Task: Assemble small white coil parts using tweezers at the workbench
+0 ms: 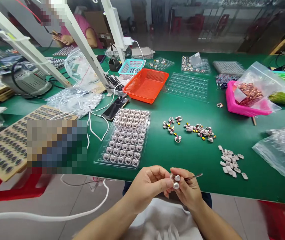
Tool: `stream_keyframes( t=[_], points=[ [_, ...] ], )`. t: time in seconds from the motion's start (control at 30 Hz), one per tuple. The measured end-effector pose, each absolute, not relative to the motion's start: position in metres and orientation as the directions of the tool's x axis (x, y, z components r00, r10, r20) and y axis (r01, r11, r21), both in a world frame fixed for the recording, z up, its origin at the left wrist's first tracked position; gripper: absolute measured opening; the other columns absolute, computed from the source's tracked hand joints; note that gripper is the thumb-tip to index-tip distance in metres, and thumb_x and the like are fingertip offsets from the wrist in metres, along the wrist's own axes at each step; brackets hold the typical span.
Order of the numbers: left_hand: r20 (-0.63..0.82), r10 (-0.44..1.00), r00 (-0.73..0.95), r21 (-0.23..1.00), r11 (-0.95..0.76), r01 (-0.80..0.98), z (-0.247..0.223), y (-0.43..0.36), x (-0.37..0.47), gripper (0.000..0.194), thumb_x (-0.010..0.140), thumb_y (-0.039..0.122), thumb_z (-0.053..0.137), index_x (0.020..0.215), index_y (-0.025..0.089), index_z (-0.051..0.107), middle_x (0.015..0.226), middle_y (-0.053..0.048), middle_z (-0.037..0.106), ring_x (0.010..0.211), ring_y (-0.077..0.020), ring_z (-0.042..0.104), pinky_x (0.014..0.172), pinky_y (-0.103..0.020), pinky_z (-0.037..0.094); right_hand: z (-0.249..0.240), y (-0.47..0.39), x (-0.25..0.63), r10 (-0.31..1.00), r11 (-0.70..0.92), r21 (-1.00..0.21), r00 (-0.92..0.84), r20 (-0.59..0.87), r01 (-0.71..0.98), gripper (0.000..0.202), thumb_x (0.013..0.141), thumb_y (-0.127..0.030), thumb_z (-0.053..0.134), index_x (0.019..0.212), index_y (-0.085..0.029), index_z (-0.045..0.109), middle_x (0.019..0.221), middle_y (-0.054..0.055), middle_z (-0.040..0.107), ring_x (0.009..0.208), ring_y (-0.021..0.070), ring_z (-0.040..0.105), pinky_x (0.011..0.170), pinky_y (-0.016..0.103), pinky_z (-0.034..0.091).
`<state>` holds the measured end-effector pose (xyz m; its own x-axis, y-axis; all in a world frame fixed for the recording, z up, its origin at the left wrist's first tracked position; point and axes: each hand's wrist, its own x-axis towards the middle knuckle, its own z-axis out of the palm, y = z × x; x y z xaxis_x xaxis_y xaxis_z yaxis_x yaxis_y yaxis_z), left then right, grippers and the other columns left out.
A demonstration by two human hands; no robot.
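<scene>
At the table's front edge my left hand (pixel 148 186) is closed, pinching a small piece with two shiny silver balls (pixel 176 181). My right hand (pixel 189 191) meets it from the other side, fingers bent against the same piece. A slim metal tool (pixel 194 176) sticks out of the right hand to the right; its other end is hidden by the fingers. Beyond my left hand lies a clear plastic tray (pixel 124 136) with rows of silver round pieces. Ahead are loose clusters of small ring-like parts with yellow tabs (pixel 199 130). A pile of whitish oval pieces (pixel 229 162) lies to the right.
An orange basket (pixel 146 85) and an empty-looking clear tray (pixel 187 86) stand farther back. A pink basket (pixel 247 106) holds bagged reddish parts. At left are a phone (pixel 115 108), white cables, a board of dark ovals (pixel 9 146) and slanted white posts. Another person sits far left.
</scene>
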<state>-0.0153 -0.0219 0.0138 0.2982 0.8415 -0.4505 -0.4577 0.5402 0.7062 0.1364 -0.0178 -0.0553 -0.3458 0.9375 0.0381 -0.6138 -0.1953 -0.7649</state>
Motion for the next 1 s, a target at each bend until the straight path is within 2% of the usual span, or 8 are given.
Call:
stream_keyframes(
  t=[0.17,0.4,0.57,0.73,1.0],
  points=[
    [-0.461,0.836,0.297,0.707,0.548,-0.447,0.019,-0.023,-0.018,0.034,0.062,0.036,0.091,0.066,0.011,0.069,0.058,-0.002,0.067,0.052,-0.0093,0.058,0.054,-0.02,0.046,-0.068,-0.018,0.147,0.938,-0.055,-0.892,-0.33,0.108,-0.448,0.024,0.091,-0.037,0.068,0.112,-0.03,0.077,0.071,0.004,0.067,0.056,0.013,0.055,0.049,0.023,0.049],
    [-0.476,0.827,0.301,0.711,0.563,-0.423,0.02,-0.023,-0.017,0.034,0.062,0.036,0.091,0.066,0.011,0.069,0.058,-0.002,0.066,0.052,-0.009,0.057,0.054,-0.021,0.045,-0.067,-0.016,0.158,0.921,0.165,-0.95,-0.303,0.244,-0.266,0.026,0.096,-0.03,0.062,0.12,-0.033,0.072,0.071,0.001,0.063,0.062,0.014,0.053,0.057,0.025,0.043],
    [-0.483,0.824,0.297,0.72,0.567,-0.4,0.017,-0.023,-0.016,0.035,0.063,0.039,0.09,0.065,0.011,0.068,0.057,-0.001,0.065,0.051,-0.0089,0.056,0.053,-0.021,0.044,-0.054,-0.011,0.16,0.9,0.286,-0.946,-0.296,0.319,-0.15,0.024,0.097,-0.028,0.06,0.118,-0.032,0.071,0.068,-0.001,0.06,0.059,0.0131,0.05,0.055,0.024,0.039],
    [-0.499,0.814,0.296,0.731,0.579,-0.36,0.017,-0.023,-0.016,0.036,0.063,0.04,0.089,0.064,0.012,0.067,0.055,0.0,0.063,0.051,-0.0085,0.054,0.054,-0.02,0.043,-0.042,-0.004,0.167,0.84,0.389,-0.919,-0.387,0.38,-0.058,0.03,0.094,-0.019,0.059,0.122,-0.027,0.066,0.071,-0.001,0.059,0.059,0.0125,0.05,0.053,0.024,0.038],
    [-0.535,0.765,0.359,0.747,0.627,-0.223,0.02,-0.024,-0.021,0.032,0.066,0.036,0.088,0.068,0.011,0.068,0.064,-0.002,0.065,0.057,-0.0089,0.053,0.056,-0.021,0.041,-0.022,0.007,0.178,0.691,0.586,-0.807,-0.562,0.454,0.069,0.033,0.088,-0.012,0.063,0.121,-0.018,0.064,0.081,0.003,0.066,0.068,0.0131,0.057,0.057,0.023,0.044]
  ],
)
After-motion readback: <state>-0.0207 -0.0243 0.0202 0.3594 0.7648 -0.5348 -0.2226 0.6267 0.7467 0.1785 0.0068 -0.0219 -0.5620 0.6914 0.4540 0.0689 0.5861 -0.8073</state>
